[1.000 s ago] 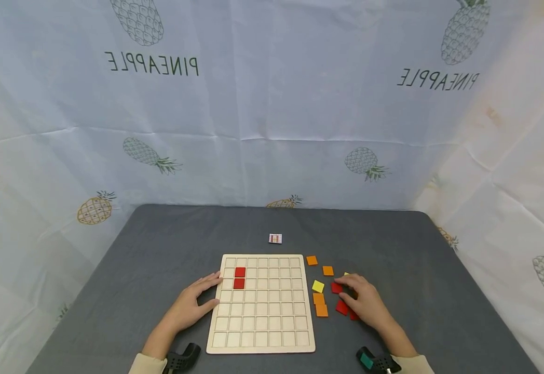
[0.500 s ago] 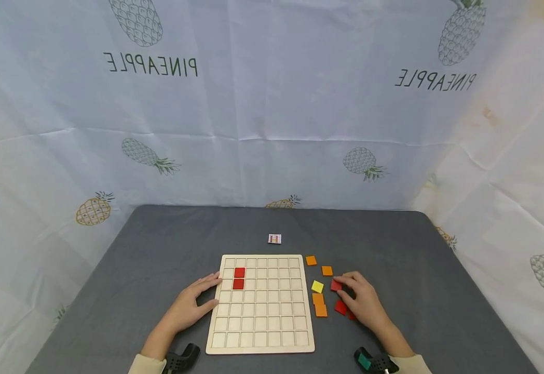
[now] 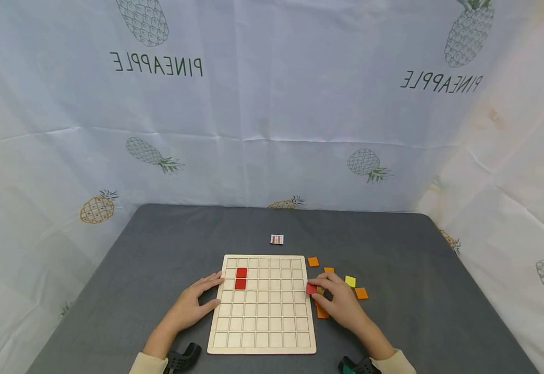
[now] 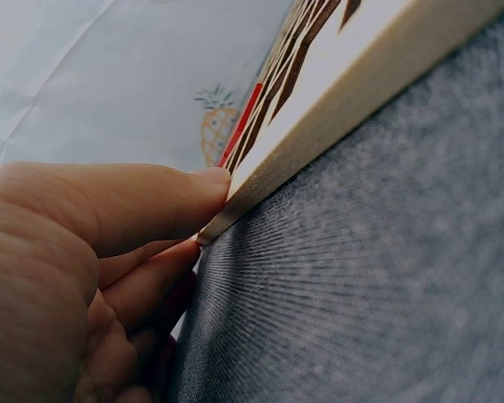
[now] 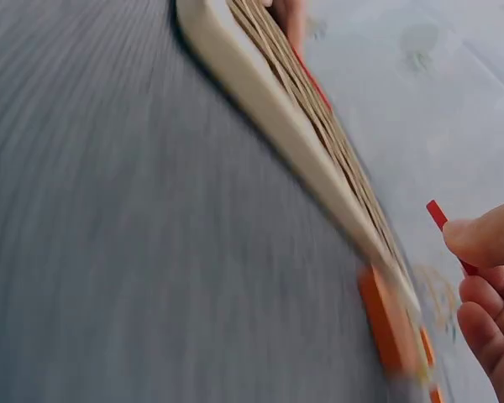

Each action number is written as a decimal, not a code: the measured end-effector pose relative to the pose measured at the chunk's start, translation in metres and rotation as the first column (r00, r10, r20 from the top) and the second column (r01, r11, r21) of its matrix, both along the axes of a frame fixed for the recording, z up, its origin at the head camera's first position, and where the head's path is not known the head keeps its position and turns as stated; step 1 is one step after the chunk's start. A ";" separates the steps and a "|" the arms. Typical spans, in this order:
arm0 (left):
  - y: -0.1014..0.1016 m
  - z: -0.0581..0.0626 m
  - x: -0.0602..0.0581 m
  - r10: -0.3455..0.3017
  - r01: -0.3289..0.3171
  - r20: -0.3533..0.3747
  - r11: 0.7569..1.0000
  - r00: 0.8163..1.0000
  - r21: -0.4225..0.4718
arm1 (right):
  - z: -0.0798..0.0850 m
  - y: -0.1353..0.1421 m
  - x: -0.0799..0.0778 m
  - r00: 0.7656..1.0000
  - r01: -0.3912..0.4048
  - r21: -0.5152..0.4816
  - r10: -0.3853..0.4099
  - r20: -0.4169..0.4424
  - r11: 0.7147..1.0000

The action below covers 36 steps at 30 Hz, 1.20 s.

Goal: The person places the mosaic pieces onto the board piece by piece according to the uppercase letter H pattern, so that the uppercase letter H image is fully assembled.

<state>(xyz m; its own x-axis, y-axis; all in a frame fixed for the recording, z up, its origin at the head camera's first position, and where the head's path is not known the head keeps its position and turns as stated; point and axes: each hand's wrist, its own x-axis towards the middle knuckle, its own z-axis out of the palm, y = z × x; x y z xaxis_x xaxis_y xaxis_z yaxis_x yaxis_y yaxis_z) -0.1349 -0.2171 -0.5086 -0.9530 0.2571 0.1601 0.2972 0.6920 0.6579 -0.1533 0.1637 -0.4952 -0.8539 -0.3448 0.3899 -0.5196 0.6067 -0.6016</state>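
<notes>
The right hand partly hides orange tiles; the card is illegible.

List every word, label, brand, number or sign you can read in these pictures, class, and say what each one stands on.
"PINEAPPLE", mirrored, on the cloth, upper left in the head view.
"PINEAPPLE", mirrored too, on the cloth, upper right.
Card: too small to tell whether its marks include any text.
No writing shows on the board or the tiles.
</notes>
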 end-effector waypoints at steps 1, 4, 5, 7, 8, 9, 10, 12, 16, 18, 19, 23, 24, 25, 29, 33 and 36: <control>0.000 0.000 0.000 0.001 -0.001 0.001 1.000 1.000 -0.001 | 0.001 -0.005 -0.001 1.000 -0.022 -0.010 0.022 0.009 1.000; 0.000 -0.001 0.000 0.002 -0.002 0.005 1.000 1.000 -0.005 | 0.004 -0.021 -0.003 0.997 -0.065 -0.029 0.066 0.033 0.997; 0.000 -0.002 -0.001 0.002 -0.002 0.003 1.000 1.000 -0.005 | 0.005 -0.026 -0.004 0.996 -0.076 -0.035 0.078 0.041 0.996; -0.001 -0.002 -0.001 0.002 -0.002 0.000 1.000 1.000 -0.006 | 0.006 -0.038 -0.005 0.994 -0.091 -0.048 0.093 0.060 0.995; -0.001 -0.002 -0.001 0.001 -0.001 -0.001 1.000 1.000 -0.004 | 0.007 -0.044 -0.006 0.993 -0.100 -0.055 0.104 0.063 0.993; -0.001 -0.002 -0.001 0.001 -0.001 -0.002 1.000 1.000 -0.005 | 0.008 -0.050 -0.007 0.992 -0.109 -0.060 0.112 0.061 0.992; -0.001 -0.002 -0.002 0.002 -0.002 -0.004 1.000 1.000 -0.005 | 0.008 -0.056 -0.007 0.990 -0.121 -0.067 0.125 0.060 0.990; -0.001 -0.001 -0.002 0.004 -0.004 -0.003 1.000 1.000 0.000 | 0.007 -0.068 -0.009 0.988 -0.150 -0.065 0.152 0.038 0.987; -0.001 -0.001 -0.001 0.003 -0.003 0.011 1.000 1.000 0.004 | 0.004 -0.091 -0.010 0.979 -0.203 -0.039 0.204 0.026 0.978; -0.001 -0.001 -0.001 0.002 -0.002 0.015 1.000 1.000 0.005 | 0.004 -0.102 -0.010 0.974 -0.220 -0.023 0.221 0.049 0.975; -0.001 -0.001 -0.001 0.000 0.000 0.016 1.000 1.000 0.006 | 0.005 -0.107 -0.010 0.971 -0.228 -0.019 0.229 0.067 0.973; -0.001 -0.002 -0.001 0.000 0.000 0.017 1.000 1.000 0.010 | 0.006 -0.126 -0.010 0.961 -0.254 0.005 0.252 0.110 0.967; -0.001 -0.001 -0.001 0.000 0.000 0.018 1.000 1.000 0.009 | 0.006 -0.130 -0.010 0.960 -0.261 0.013 0.258 0.113 0.965; -0.001 -0.001 -0.001 -0.001 0.001 0.019 1.000 1.000 0.012 | 0.005 -0.133 -0.011 0.958 -0.266 0.024 0.262 0.114 0.964; 0.000 0.000 -0.001 -0.005 0.005 0.019 1.000 1.000 0.013 | 0.004 -0.143 -0.011 0.957 -0.275 0.072 0.266 0.111 0.959; -0.001 0.002 -0.001 -0.007 0.007 0.016 1.000 1.000 0.019 | 0.000 -0.149 -0.013 0.960 -0.271 0.121 0.259 0.110 0.955; -0.001 0.003 0.000 -0.005 0.005 0.017 1.000 1.000 0.022 | -0.002 -0.152 -0.014 0.961 -0.270 0.151 0.255 0.111 0.951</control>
